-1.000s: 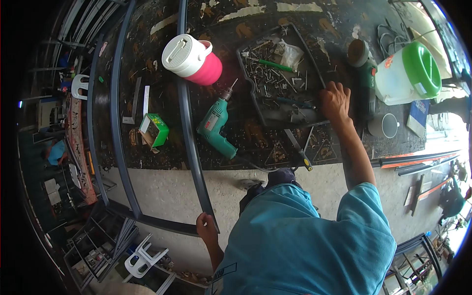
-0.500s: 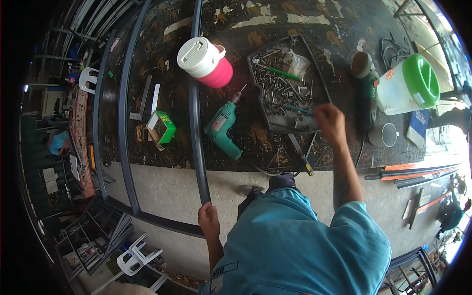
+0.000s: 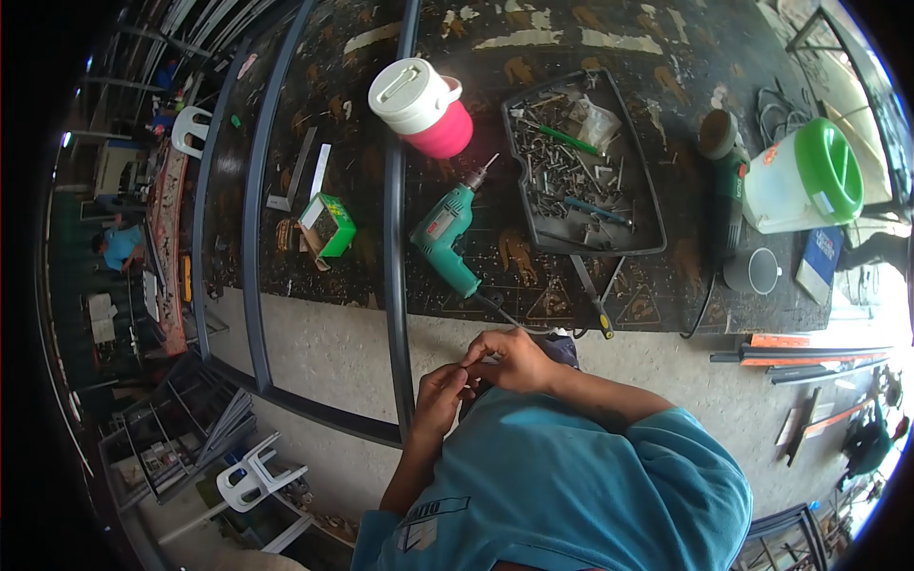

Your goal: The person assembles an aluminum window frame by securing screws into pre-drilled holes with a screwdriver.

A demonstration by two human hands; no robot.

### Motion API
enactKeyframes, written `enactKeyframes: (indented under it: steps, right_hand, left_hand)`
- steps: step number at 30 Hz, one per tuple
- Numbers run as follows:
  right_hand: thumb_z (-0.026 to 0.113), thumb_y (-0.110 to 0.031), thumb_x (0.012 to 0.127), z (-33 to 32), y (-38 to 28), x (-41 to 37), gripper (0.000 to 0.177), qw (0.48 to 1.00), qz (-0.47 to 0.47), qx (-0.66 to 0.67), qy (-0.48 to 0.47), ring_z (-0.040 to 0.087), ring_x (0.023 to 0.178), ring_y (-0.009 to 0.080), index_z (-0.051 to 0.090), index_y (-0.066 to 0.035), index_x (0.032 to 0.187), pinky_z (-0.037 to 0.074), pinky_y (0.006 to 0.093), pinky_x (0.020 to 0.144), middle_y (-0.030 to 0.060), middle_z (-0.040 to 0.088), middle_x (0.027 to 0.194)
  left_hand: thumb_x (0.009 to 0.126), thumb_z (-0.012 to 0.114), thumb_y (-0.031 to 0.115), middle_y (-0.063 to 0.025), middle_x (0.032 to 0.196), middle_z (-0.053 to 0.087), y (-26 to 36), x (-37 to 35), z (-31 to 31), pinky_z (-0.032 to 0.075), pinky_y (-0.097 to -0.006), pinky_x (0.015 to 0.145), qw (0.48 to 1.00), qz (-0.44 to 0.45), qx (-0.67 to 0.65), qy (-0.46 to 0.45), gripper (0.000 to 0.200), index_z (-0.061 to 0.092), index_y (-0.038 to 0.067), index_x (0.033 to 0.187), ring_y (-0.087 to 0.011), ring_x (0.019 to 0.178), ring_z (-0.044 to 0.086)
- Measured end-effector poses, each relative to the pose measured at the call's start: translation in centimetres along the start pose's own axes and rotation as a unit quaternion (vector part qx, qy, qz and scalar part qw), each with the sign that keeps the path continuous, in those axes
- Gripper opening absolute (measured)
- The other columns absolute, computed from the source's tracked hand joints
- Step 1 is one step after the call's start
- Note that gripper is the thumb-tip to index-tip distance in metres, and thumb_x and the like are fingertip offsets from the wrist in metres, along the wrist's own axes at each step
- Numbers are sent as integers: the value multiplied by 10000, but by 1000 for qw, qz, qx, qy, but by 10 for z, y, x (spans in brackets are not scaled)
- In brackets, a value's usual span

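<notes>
Whatever lies between the fingers [image 3: 486, 344] of the left hand [image 3: 436, 403] and right hand [image 3: 519, 363] is too small to tell. The jug [image 3: 443, 130] hides part of the frame [image 3: 396, 266], which the top edge cuts off. The book's [image 3: 819, 262] lettering is too blurred to read; a far person [image 3: 122, 247] is blurred too.

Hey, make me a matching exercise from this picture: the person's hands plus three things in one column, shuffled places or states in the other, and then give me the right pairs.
Column one
1. Green electric drill
2. Open green cardboard box
3. Black plastic tray
4. Bare left hand and right hand

Column two
A. Contains loose metal pieces and a clear plastic bag
B. Close together in front of a blue shirt
C. Lying with its bit near a pink jug with a white lid
D. Between two dark metal bars

Right pairs: 1-C, 2-D, 3-A, 4-B
</notes>
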State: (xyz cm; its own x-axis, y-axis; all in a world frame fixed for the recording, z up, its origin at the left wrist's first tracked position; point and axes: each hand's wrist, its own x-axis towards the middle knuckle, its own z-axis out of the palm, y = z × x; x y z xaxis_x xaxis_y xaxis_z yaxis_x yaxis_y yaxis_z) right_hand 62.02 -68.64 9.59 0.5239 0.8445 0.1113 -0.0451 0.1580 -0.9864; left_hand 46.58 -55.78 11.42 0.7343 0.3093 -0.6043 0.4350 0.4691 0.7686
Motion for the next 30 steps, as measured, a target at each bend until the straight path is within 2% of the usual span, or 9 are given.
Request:
enactKeyframes:
  steps: [3, 9, 11, 14, 19, 21, 22, 26, 30]
  right_hand:
    - [732, -37, 733, 9, 4, -3, 180, 1000, 5, -5, -17, 669, 741, 244, 606, -44, 861, 521, 331, 657, 101, 669, 807]
    - [754, -42, 699, 43, 4, 1, 221, 996, -31, -56, -56, 657, 769, 240, 609, -57, 866, 516, 335, 676, 88, 652, 821]
    - [764, -66, 699, 61, 3, 4, 260, 994, -4, -52, -96, 655, 794, 235, 618, -59, 914, 515, 333, 695, 83, 658, 858]
    - [778, -119, 714, 94, 10, 8, 330, 988, 1, -132, -76, 651, 803, 225, 621, -51, 995, 521, 327, 696, 83, 664, 937]
    - [739, -128, 762, 160, 38, 21, 273, 978, 71, -197, -16, 670, 761, 205, 631, -25, 991, 538, 307, 662, 106, 676, 890]
    - [730, -117, 765, 191, 47, 31, 251, 977, 68, -202, 2, 673, 767, 189, 638, -22, 979, 537, 298, 654, 110, 675, 884]
    - [724, -112, 766, 205, 46, 39, 244, 971, 43, -235, 16, 675, 768, 188, 639, -19, 976, 536, 296, 656, 110, 677, 870]
    - [702, -104, 771, 264, 42, 54, 217, 945, 30, -290, 151, 682, 764, 202, 643, -11, 957, 533, 292, 668, 115, 686, 801]
    - [699, -90, 761, 305, 23, 47, 205, 933, 10, -322, 158, 681, 764, 224, 646, -9, 942, 541, 300, 660, 136, 675, 851]
  left_hand:
    - [914, 576, 181, -81, 981, 641, -6, -7, -2, 482, -294, 705, 997, -13, -82, 11, 240, 611, 12, 1082, -159, 860, 604]
    - [886, 597, 153, -94, 1008, 646, -32, -21, -42, 481, -293, 710, 991, -25, -129, 19, 253, 611, 9, 1093, -159, 868, 603]
    - [884, 572, 145, -91, 965, 643, -33, -32, -52, 476, -294, 707, 987, -2, -153, 40, 209, 618, 12, 1039, -160, 843, 599]
    - [829, 533, 165, -78, 822, 602, -45, -53, -80, 466, -324, 699, 967, 26, -229, 110, 155, 588, 36, 894, -189, 736, 575]
    - [800, 540, 173, -80, 799, 586, -103, -106, -174, 449, -321, 679, 939, 102, -278, 173, 132, 566, 48, 833, -196, 715, 557]
    - [818, 543, 184, -75, 783, 581, -134, -134, -221, 440, -317, 672, 940, 128, -212, 234, 128, 561, 57, 811, -183, 704, 547]
    - [824, 546, 173, -65, 707, 568, -137, -150, -237, 425, -277, 612, 926, 119, -231, 273, 164, 594, 20, 787, -139, 639, 520]
    - [829, 591, 193, -40, 714, 549, -176, -216, -326, 422, -274, 599, 931, 93, -161, 314, 189, 602, 7, 803, -118, 662, 511]
    - [853, 608, 206, -69, 813, 617, -175, -268, -393, 447, -263, 629, 924, 57, -147, 349, 219, 634, -5, 904, -122, 699, 533]
